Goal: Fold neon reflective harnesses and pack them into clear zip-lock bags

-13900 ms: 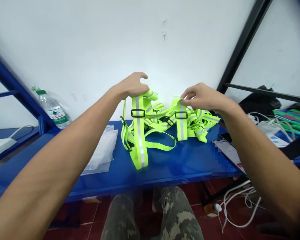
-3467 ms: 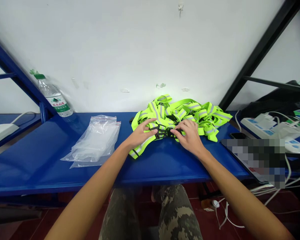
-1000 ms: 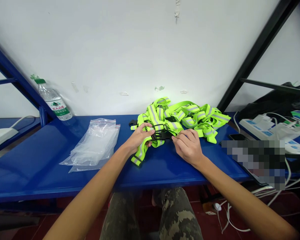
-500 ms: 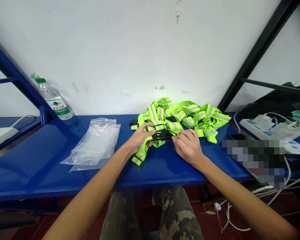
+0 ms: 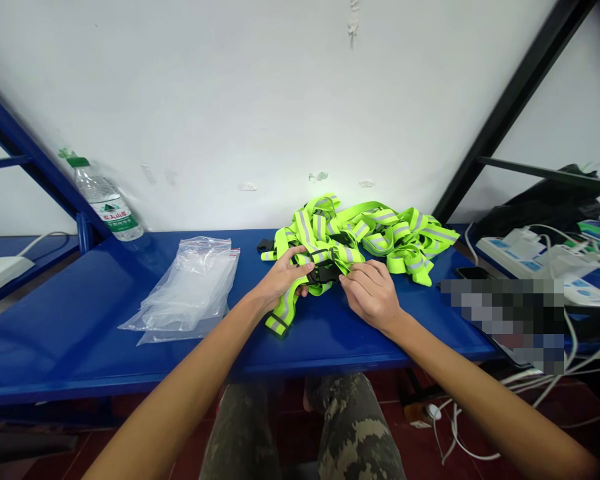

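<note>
A black side-release buckle [image 5: 324,273] on a yellow-green reflective strap is between my two hands, near the middle of the table. My left hand [image 5: 281,279] grips its left end, thumb on top, with a strap end [image 5: 281,320] hanging below toward the table edge. Pinched at the buckle's right end is my right hand [image 5: 373,293], its fingertips partly hiding what they grip. Behind both hands lies a tangled heap of yellow-green straps with silver stripes [image 5: 403,230]. Another black buckle piece [image 5: 265,245] sticks out at the heap's left side.
Clear plastic zip bags [image 5: 193,287] lie stacked on the blue table [image 5: 75,313] to the left. A water bottle [image 5: 111,203] leans by the blue frame. At right are a power strip [image 5: 510,257], a pixelated object [image 5: 510,320] and white cables [image 5: 575,360].
The buckle's two halves have come closer together, and the prongs that showed between them are now mostly hidden. My right hand has shifted slightly left.
</note>
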A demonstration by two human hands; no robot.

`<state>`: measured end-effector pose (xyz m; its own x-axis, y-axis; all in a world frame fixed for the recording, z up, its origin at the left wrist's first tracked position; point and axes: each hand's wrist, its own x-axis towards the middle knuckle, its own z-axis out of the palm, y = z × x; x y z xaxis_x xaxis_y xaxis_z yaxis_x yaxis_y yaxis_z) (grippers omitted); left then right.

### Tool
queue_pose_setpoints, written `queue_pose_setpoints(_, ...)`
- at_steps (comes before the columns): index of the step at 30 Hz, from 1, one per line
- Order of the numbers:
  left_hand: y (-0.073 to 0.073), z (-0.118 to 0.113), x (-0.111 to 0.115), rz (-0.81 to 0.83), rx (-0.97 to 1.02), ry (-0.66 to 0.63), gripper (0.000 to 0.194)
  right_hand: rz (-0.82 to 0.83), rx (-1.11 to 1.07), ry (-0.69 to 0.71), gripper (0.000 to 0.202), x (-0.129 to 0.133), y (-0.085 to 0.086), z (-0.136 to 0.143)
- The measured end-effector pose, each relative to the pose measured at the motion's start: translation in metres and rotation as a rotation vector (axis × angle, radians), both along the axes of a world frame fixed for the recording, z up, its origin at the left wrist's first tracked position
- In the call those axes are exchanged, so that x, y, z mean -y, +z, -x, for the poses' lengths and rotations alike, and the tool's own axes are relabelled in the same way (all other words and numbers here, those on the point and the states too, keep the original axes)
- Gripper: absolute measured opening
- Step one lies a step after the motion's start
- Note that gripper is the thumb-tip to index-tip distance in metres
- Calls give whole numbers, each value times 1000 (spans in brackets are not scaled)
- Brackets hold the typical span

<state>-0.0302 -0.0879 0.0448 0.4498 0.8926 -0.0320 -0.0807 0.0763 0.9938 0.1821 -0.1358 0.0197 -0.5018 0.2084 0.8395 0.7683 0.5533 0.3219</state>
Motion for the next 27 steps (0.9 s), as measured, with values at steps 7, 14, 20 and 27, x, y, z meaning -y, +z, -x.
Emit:
queue_pose_setpoints(7, -3, -2, -1, 4, -12, 12, 73, 26, -26, 87, 13, -3, -2, 0)
queue_pose_setpoints(14, -4, -4, 1, 36, 17, 14, 71, 32, -29, 125, 14, -3, -2, 0)
queue_pose_setpoints(20, -4, -3, 1, 32, 25, -4, 68, -8, 13, 107, 13, -2, 0, 2)
queue_pose_setpoints(27, -3, -6, 3, 25, 26, 16, 70, -20, 14, 114, 13, -3, -1, 2)
